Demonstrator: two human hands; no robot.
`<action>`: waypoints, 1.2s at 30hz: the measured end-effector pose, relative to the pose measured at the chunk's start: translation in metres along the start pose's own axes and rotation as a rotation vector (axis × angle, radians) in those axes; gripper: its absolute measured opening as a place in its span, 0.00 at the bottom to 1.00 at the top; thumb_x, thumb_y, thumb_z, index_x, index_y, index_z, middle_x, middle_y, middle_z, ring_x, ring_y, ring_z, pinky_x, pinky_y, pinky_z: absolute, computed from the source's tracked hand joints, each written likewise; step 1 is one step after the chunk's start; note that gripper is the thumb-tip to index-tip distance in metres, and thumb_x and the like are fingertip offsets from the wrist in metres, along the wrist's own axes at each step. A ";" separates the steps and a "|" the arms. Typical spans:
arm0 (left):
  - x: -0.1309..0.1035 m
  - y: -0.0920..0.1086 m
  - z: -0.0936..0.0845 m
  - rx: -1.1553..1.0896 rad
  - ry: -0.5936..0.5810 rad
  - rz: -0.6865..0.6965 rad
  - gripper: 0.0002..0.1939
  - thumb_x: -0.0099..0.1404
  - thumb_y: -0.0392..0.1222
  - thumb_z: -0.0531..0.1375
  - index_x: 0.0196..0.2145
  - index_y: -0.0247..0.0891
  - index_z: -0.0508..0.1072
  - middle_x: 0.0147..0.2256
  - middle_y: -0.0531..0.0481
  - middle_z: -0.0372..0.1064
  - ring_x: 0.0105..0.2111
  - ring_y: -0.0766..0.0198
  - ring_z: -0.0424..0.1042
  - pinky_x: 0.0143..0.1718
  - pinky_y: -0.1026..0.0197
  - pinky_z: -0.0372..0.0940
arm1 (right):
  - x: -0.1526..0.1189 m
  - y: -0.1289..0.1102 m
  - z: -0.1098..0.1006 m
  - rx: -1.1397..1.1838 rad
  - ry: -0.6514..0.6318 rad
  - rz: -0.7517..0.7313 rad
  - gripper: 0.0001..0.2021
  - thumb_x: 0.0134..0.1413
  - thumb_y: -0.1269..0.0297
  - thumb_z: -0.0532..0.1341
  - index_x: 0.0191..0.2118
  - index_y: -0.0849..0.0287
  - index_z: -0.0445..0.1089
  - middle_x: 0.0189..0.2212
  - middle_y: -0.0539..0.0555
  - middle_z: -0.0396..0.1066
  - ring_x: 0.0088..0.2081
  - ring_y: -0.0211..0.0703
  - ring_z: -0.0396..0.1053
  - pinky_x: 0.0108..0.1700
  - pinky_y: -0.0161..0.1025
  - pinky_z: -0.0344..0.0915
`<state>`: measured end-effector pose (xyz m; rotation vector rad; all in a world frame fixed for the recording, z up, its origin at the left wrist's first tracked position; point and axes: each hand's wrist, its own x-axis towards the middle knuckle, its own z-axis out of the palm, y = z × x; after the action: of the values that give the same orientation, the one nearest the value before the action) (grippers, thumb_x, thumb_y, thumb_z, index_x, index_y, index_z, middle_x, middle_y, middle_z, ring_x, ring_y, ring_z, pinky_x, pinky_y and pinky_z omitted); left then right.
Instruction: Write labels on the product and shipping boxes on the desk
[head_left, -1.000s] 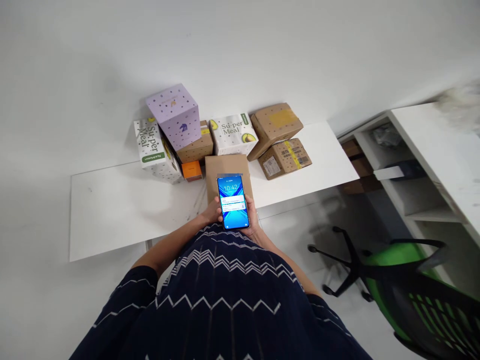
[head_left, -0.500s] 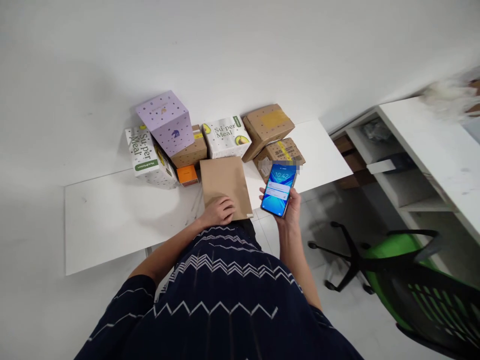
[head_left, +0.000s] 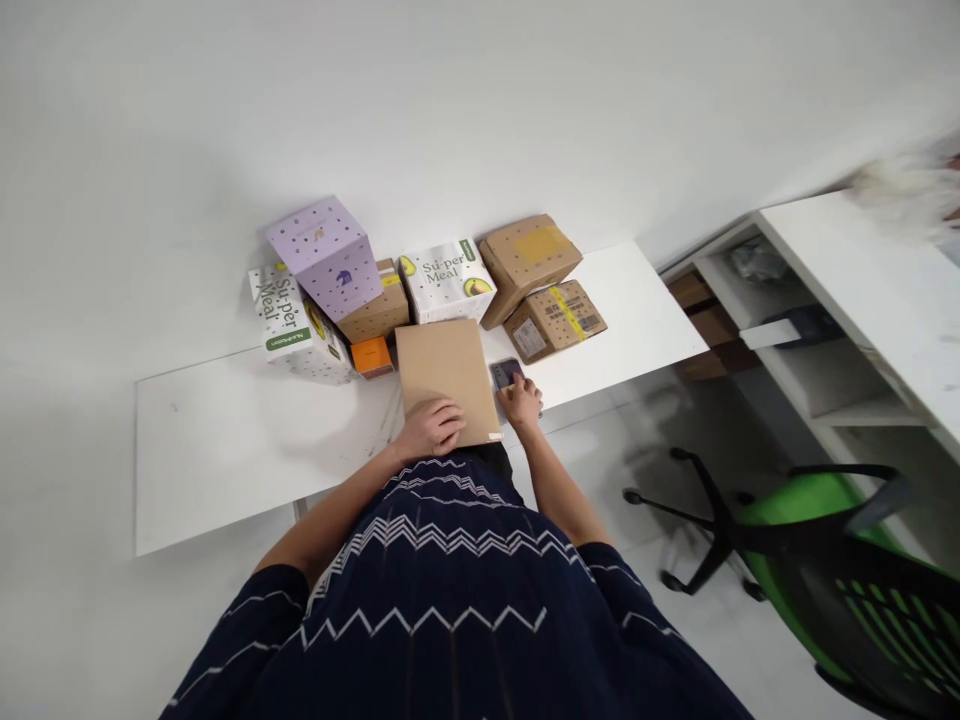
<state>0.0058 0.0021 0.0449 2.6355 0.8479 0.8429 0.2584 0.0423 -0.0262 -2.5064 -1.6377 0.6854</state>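
Note:
My left hand (head_left: pixel 433 426) rests on the lower left part of a flat brown cardboard package (head_left: pixel 444 375), its fingers loosely bent on top. To the right of the package a smartphone (head_left: pixel 505 373) lies back up on the white table, camera side showing. My right hand (head_left: pixel 523 402) is closed over the phone's near end, fingers on its back and sides. Just beyond the phone stands a small brown carton with yellow tape (head_left: pixel 556 318). An orange box (head_left: pixel 371 356) sits left of the package.
A white table (head_left: pixel 225 430) runs along the wall. Behind the package stand a white Su-per Meal box (head_left: pixel 446 282), a larger brown carton (head_left: pixel 529 258), a purple box (head_left: pixel 330 255) and another white box (head_left: pixel 292 320). At right are a green and black chair (head_left: pixel 817 560) and shelves (head_left: pixel 810 350).
My right hand has lowered the phone from in front of the carton to the table and turned it screen down. My left hand stays on the package.

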 end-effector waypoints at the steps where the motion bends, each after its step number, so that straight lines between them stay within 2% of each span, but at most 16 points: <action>1: 0.000 0.000 0.000 0.001 0.004 0.000 0.11 0.65 0.35 0.57 0.42 0.37 0.78 0.45 0.43 0.76 0.49 0.56 0.73 0.54 0.48 0.72 | 0.001 0.000 0.002 -0.003 -0.003 -0.001 0.32 0.59 0.54 0.59 0.68 0.55 0.57 0.65 0.63 0.56 0.59 0.61 0.56 0.58 0.53 0.57; 6: -0.001 0.002 -0.003 -0.030 0.019 -0.026 0.11 0.65 0.34 0.57 0.41 0.38 0.78 0.44 0.44 0.76 0.50 0.56 0.73 0.54 0.49 0.72 | 0.006 0.004 0.006 0.010 -0.027 -0.006 0.33 0.60 0.53 0.59 0.68 0.54 0.57 0.68 0.61 0.53 0.63 0.63 0.53 0.60 0.54 0.55; 9: -0.006 0.003 -0.009 -0.050 0.072 -0.123 0.11 0.64 0.35 0.58 0.41 0.40 0.78 0.45 0.44 0.76 0.53 0.54 0.71 0.54 0.48 0.71 | 0.004 0.003 -0.002 0.103 0.000 -0.016 0.31 0.58 0.55 0.60 0.66 0.56 0.62 0.67 0.64 0.54 0.64 0.63 0.53 0.61 0.56 0.55; 12: -0.018 -0.001 -0.018 -0.042 0.250 -0.436 0.11 0.63 0.38 0.60 0.43 0.41 0.77 0.45 0.42 0.73 0.52 0.52 0.70 0.56 0.46 0.67 | -0.009 -0.001 -0.015 0.383 -0.012 -0.027 0.24 0.60 0.53 0.57 0.57 0.61 0.71 0.57 0.65 0.68 0.56 0.57 0.65 0.58 0.51 0.62; 14: -0.028 -0.005 -0.023 -0.069 0.426 -0.751 0.14 0.63 0.42 0.61 0.46 0.39 0.75 0.45 0.41 0.71 0.49 0.53 0.70 0.55 0.46 0.67 | -0.024 -0.006 -0.023 0.640 -0.128 -0.011 0.26 0.62 0.46 0.52 0.52 0.60 0.74 0.49 0.62 0.74 0.47 0.52 0.72 0.51 0.47 0.68; 16: -0.037 -0.009 -0.027 -0.214 0.525 -1.069 0.21 0.62 0.48 0.61 0.50 0.37 0.71 0.47 0.41 0.69 0.47 0.55 0.70 0.50 0.49 0.69 | -0.043 -0.012 -0.029 0.858 -0.278 0.007 0.30 0.61 0.38 0.51 0.53 0.57 0.73 0.49 0.59 0.74 0.44 0.50 0.74 0.47 0.46 0.71; 18: -0.044 -0.011 -0.028 -0.491 0.457 -1.328 0.27 0.62 0.54 0.61 0.55 0.38 0.67 0.49 0.40 0.69 0.44 0.56 0.72 0.44 0.52 0.70 | -0.060 -0.020 -0.034 0.992 -0.375 -0.020 0.31 0.57 0.35 0.55 0.55 0.53 0.72 0.54 0.56 0.72 0.48 0.50 0.73 0.49 0.46 0.71; 20: -0.048 -0.009 -0.029 -0.777 0.284 -1.445 0.30 0.64 0.59 0.58 0.57 0.38 0.67 0.51 0.38 0.71 0.43 0.54 0.74 0.42 0.51 0.71 | -0.073 -0.027 -0.038 1.068 -0.433 -0.094 0.32 0.53 0.37 0.62 0.59 0.50 0.69 0.58 0.54 0.70 0.52 0.50 0.72 0.54 0.46 0.69; 22: -0.050 -0.004 -0.031 -0.887 0.176 -1.426 0.30 0.63 0.62 0.58 0.54 0.37 0.70 0.52 0.37 0.72 0.46 0.52 0.75 0.45 0.50 0.70 | -0.081 -0.033 -0.044 1.109 -0.501 -0.162 0.36 0.50 0.39 0.66 0.62 0.49 0.65 0.59 0.53 0.70 0.52 0.51 0.72 0.56 0.48 0.69; 24: -0.051 0.003 -0.037 -0.827 0.153 -1.357 0.30 0.61 0.62 0.61 0.51 0.37 0.71 0.52 0.37 0.73 0.49 0.51 0.74 0.50 0.49 0.69 | -0.085 -0.035 -0.052 1.114 -0.543 -0.213 0.38 0.50 0.41 0.67 0.65 0.49 0.63 0.58 0.53 0.70 0.50 0.51 0.73 0.56 0.51 0.69; 26: -0.049 0.012 -0.049 -0.740 0.119 -1.300 0.30 0.60 0.62 0.61 0.51 0.37 0.71 0.53 0.38 0.73 0.49 0.51 0.75 0.52 0.49 0.68 | -0.091 -0.034 -0.064 1.090 -0.516 -0.277 0.36 0.51 0.42 0.67 0.64 0.48 0.63 0.58 0.53 0.70 0.52 0.52 0.72 0.57 0.51 0.68; 29: -0.045 0.027 -0.072 -0.708 0.020 -1.228 0.31 0.62 0.62 0.60 0.55 0.39 0.67 0.52 0.40 0.74 0.45 0.52 0.77 0.49 0.49 0.71 | -0.104 -0.030 -0.083 1.083 -0.469 -0.364 0.34 0.54 0.45 0.67 0.65 0.46 0.63 0.61 0.52 0.68 0.57 0.53 0.68 0.58 0.51 0.67; 32: -0.041 0.042 -0.090 -0.703 -0.038 -1.145 0.32 0.64 0.60 0.60 0.59 0.39 0.64 0.48 0.41 0.76 0.43 0.52 0.78 0.46 0.49 0.73 | -0.122 -0.025 -0.099 1.126 -0.451 -0.361 0.36 0.54 0.47 0.68 0.66 0.46 0.60 0.61 0.54 0.67 0.60 0.54 0.66 0.57 0.51 0.69; 34: -0.036 0.047 -0.095 -0.707 -0.030 -1.062 0.32 0.65 0.58 0.59 0.61 0.40 0.62 0.50 0.40 0.74 0.46 0.52 0.76 0.47 0.49 0.73 | -0.133 -0.023 -0.107 1.169 -0.413 -0.355 0.37 0.54 0.48 0.68 0.67 0.46 0.58 0.62 0.55 0.66 0.61 0.54 0.65 0.58 0.51 0.69; 36: -0.027 0.050 -0.096 -0.685 0.007 -0.951 0.32 0.67 0.57 0.58 0.63 0.41 0.59 0.56 0.39 0.68 0.53 0.51 0.72 0.52 0.47 0.71 | -0.140 -0.020 -0.112 1.219 -0.351 -0.345 0.38 0.54 0.49 0.68 0.68 0.46 0.56 0.63 0.55 0.65 0.62 0.53 0.64 0.60 0.50 0.68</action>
<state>-0.0461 -0.0488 0.1294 1.3917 1.3281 0.6755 0.2399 -0.0529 0.1257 -1.2523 -1.0731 1.5060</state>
